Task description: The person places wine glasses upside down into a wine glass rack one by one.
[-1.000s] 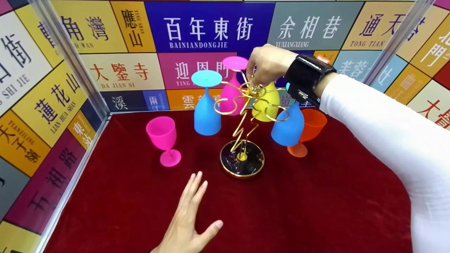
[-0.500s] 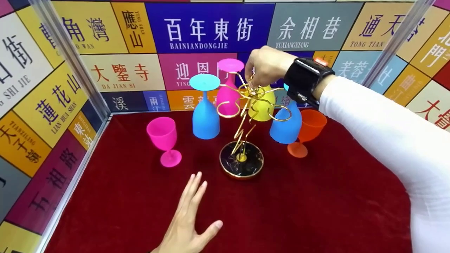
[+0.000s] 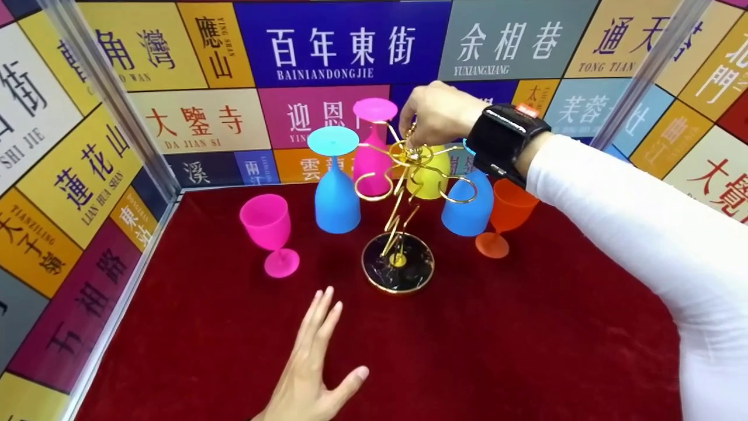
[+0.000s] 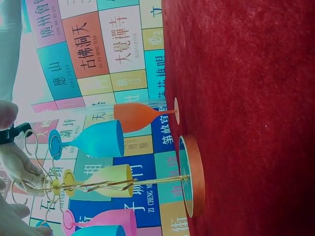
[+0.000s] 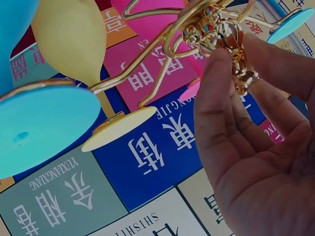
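A gold wire goblet rack stands on a round black base [image 3: 418,272] in the head view. My right hand [image 3: 439,114] pinches its gold top ornament [image 5: 241,87] between thumb and fingers. Upside down from the rack's arms hang a blue goblet [image 3: 337,204] at left, a pink goblet [image 3: 373,169] and a yellow goblet [image 3: 431,178] behind, and another blue goblet [image 3: 467,211] at right, partly behind my wrist. Two gold front loops [image 3: 357,190] carry nothing. My left hand [image 3: 307,365], fingers straight and thumb spread, is low in front of the base, holding nothing.
Upright on the red cloth [image 3: 497,339] stand a pink goblet [image 3: 266,219] to the rack's left and an orange goblet [image 3: 514,210] to its right. Panels with lettering [image 3: 345,44] wall in the back and both sides, with metal posts [image 3: 131,111] at the corners.
The rack's top has turned slightly under my right hand: the rear goblets shift left, the left blue one comes nearer, the right blue one goes back. My left hand stays put.
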A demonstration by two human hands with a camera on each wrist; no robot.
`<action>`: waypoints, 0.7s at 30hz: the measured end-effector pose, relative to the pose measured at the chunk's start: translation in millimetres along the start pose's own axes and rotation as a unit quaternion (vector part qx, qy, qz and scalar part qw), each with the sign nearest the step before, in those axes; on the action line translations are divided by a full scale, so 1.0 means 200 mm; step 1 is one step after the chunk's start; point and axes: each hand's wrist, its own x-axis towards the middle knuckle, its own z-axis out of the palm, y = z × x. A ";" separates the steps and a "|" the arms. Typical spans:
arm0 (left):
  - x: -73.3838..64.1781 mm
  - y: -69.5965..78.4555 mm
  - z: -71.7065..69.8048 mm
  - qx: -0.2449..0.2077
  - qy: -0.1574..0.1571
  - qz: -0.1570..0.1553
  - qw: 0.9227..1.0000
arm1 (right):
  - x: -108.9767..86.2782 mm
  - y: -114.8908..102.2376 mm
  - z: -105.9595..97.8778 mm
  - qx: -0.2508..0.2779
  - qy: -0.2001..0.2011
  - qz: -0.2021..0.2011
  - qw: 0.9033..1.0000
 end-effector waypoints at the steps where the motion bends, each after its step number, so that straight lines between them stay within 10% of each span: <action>1: 0.00 0.00 0.00 0.001 0.000 0.001 1.000 | -0.01 0.00 0.00 -0.001 -0.006 0.001 1.000; 8: 0.03 0.00 -0.03 -0.003 0.014 0.013 1.000 | -0.09 -0.01 -0.04 0.008 -0.028 0.004 1.000; 16: 0.07 0.00 -0.05 -0.006 0.028 0.022 0.999 | -0.26 0.09 0.03 0.071 0.085 -0.014 0.994; 21: 0.07 0.00 -0.06 -0.006 0.026 0.018 0.999 | -0.40 0.18 0.13 0.155 0.173 -0.013 0.973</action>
